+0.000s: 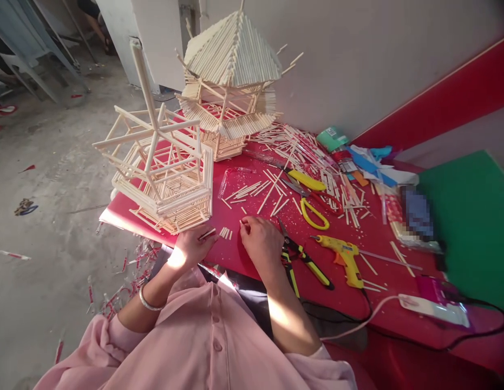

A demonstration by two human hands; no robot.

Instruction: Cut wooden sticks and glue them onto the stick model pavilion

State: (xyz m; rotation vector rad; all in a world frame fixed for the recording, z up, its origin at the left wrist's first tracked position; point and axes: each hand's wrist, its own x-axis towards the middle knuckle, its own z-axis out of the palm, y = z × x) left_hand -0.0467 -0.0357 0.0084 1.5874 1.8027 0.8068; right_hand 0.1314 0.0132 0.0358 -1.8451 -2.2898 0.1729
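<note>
My left hand (pixel 192 245) is closed on a short wooden stick (pixel 207 234) at the table's front edge. A row of several cut stick pieces (pixel 226 233) lies flat on the red table (pixel 237 259) between my hands. My right hand (pixel 263 242) is pinched, with a small pale stick piece (pixel 242 221) at its fingertips. Just beyond my left hand stands an open hexagonal frame of wooden sticks (pixel 178 208) with a tall central post (pixel 144 81). Close beside my right hand lie cutting pliers (pixel 304 259) with black and yellow handles, jaws apart.
A roofed stick pagoda (pixel 235 59) stands at the back. Loose sticks (pixel 276 135), yellow-handled scissors (pixel 312 214), a yellow glue gun (pixel 343 257) and a white power strip (pixel 432 310) with cables lie to the right. A green board (pixel 471 227) is at far right. Scraps litter the floor (pixel 52 216).
</note>
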